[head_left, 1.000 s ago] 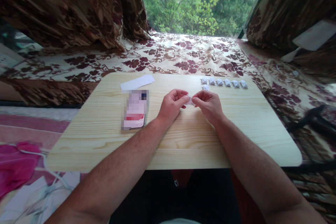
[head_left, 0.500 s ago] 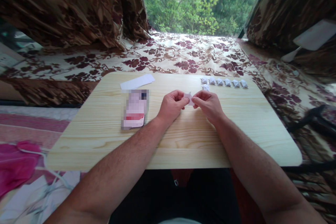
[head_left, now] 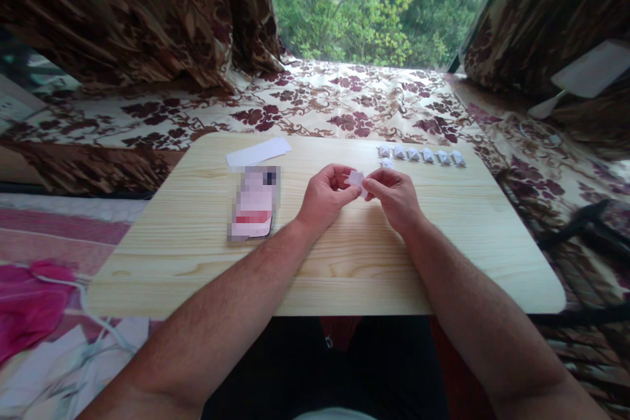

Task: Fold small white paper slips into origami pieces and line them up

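A small folded piece of white paper [head_left: 356, 178] is held above the wooden table [head_left: 315, 262], between my two hands. My left hand [head_left: 327, 194] pinches its left side with thumb and fingers. On its right side, the thumb and forefinger of my right hand [head_left: 392, 195] close on the paper's edge. Just beyond my right hand lies a folded white paper piece [head_left: 386, 163], partly hidden by the fingers. Behind it, several similar folded paper pieces [head_left: 414, 154] stand in a row near the table's far edge.
White paper strips [head_left: 258, 152] lie at the table's far left. Nearer to me is a pixelated phone [head_left: 253, 203]. Left of the table are a pink cloth [head_left: 32, 308], a white cable [head_left: 81, 292] and loose papers [head_left: 46, 367]. A white lamp [head_left: 590, 69] stands at the right.
The paper between my fingers has turned, showing a different face, and sits slightly further right. My fingers have shifted their hold a little. Things on the table have stayed in place.
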